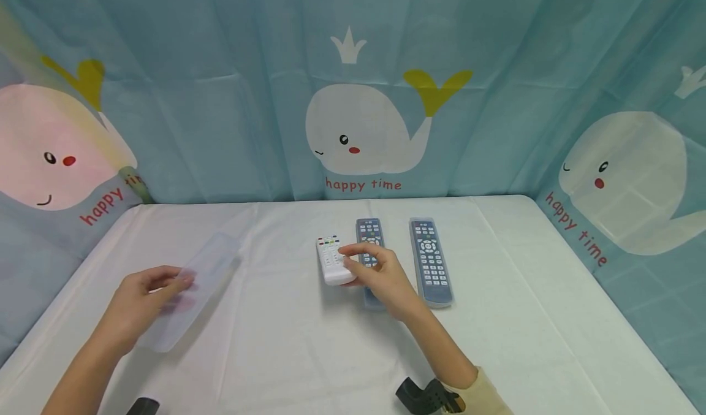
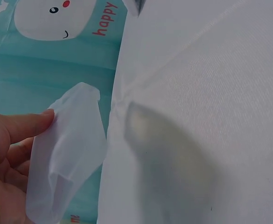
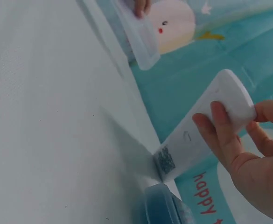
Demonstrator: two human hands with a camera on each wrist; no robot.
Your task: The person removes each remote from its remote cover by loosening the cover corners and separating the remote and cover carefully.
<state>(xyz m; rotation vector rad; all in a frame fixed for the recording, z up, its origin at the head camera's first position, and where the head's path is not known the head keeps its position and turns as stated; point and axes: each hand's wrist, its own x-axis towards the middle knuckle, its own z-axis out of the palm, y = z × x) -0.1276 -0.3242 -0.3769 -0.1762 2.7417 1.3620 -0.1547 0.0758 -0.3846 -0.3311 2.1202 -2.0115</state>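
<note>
Nearest the viewer, the left hand [image 1: 138,298] holds a clear silicone sleeve [image 1: 190,289] above the white table [image 1: 276,354], fingers curled around one end; the left wrist view shows the thumb [image 2: 26,123] pressed against the sleeve's [image 2: 68,154] open mouth. Farther in, near the table's middle, the right hand [image 1: 380,277] grips a white remote [image 1: 333,260] by its near end, thumb on the button face and fingers wrapped beneath; the right wrist view shows the remote's [image 3: 206,126] back with a printed label, lifted off the cloth. Just behind the right hand lie 2 sleeved remotes, 1 partly hidden [image 1: 369,234] and 1 [image 1: 430,262] in full view to its right. Farthest back hangs a teal whale curtain [image 1: 364,133].
</note>
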